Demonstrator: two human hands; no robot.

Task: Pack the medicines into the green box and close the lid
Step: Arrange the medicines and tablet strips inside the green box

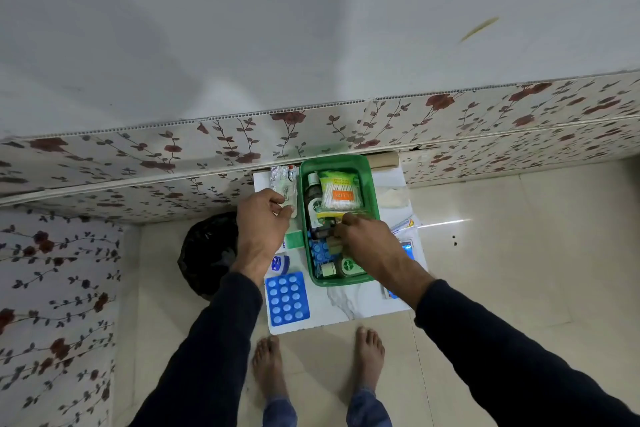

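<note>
Your box [370, 184] is green, your sleeves [214, 340] dark navy. The table [349, 308] is white with grey marble veins, and the blister pack [286, 298] is blue with white pills. The wall panel [138, 156] shows red flowers on cream.

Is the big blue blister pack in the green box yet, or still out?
Out. The blue blister pack lies flat on the white tabletop, left of the green box's near corner, neither hand touching it.

The word "Dettol" is partly read on the white-and-green label of the dark bottle [314, 208] lying in the green box [370, 184]. The same green logo is seen on a small container [348, 267] at the box's near end. Orange-label print on the cotton-swab packet [339, 196] is illegible.
</note>
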